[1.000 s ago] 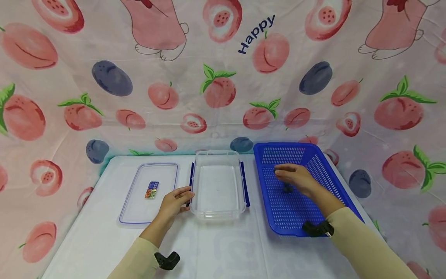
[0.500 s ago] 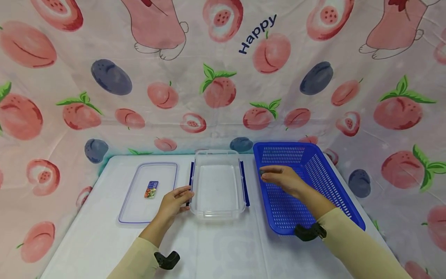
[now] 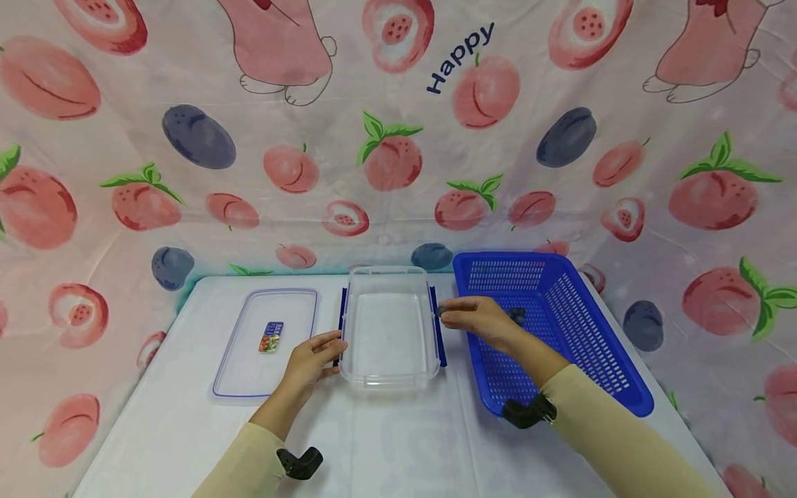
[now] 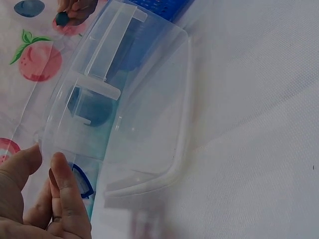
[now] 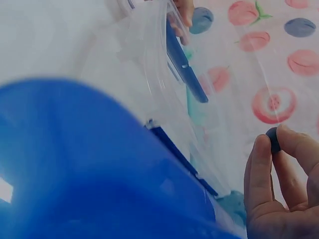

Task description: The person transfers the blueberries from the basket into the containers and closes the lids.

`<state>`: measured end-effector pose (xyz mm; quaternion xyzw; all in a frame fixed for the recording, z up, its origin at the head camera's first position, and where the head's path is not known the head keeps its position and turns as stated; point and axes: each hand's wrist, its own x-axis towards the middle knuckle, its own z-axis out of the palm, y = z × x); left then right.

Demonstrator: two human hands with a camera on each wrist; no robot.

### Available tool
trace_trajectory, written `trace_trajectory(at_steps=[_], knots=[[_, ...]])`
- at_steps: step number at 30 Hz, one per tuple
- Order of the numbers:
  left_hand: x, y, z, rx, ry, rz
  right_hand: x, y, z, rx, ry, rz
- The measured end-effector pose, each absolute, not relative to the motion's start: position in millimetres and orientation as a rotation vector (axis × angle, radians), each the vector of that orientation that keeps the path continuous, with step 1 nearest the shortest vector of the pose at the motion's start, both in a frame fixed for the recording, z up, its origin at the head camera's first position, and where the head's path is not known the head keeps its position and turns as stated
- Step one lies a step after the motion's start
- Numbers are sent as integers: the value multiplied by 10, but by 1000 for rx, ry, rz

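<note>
A clear plastic food storage box [image 3: 389, 380] with blue side latches [image 3: 438, 332] stands mid-table. My left hand [image 3: 311, 356] holds its left side at the latch, and the fingertips [image 4: 62, 167] are at the rim in the left wrist view. Between thumb and fingertips my right hand [image 3: 482, 319] pinches a small dark blueberry [image 5: 272, 140], just above the box's right edge. Behind that hand, a blue perforated basket [image 3: 479, 387] has more dark berries [image 3: 517, 315] on its floor, partly covered by the arm. I see nothing inside the box.
The box's clear lid [image 3: 236, 377], with a blue rim and a coloured label [image 3: 271, 337], lies flat to the left of the box. A fruit-printed cloth [image 3: 386, 228] hangs behind the white table [image 3: 386, 449].
My right hand has moved left from inside the basket to the box's right edge, carrying the blueberry. This uncovers berries in the basket. The left hand stays at the box.
</note>
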<state>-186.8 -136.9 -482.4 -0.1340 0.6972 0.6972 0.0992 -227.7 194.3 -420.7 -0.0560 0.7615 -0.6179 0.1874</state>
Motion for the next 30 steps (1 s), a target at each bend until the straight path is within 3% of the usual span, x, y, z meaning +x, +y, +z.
trace_trajectory(at_steps=[17,30], knots=[[-1914,-1366,-4853,-376,2159,2015,-2410,1409,-4417,-223,2083,-1770],[-2059,-1352,-4790,-341,2303,1900,-2472,1067,-4438,-106,2009,-1811]])
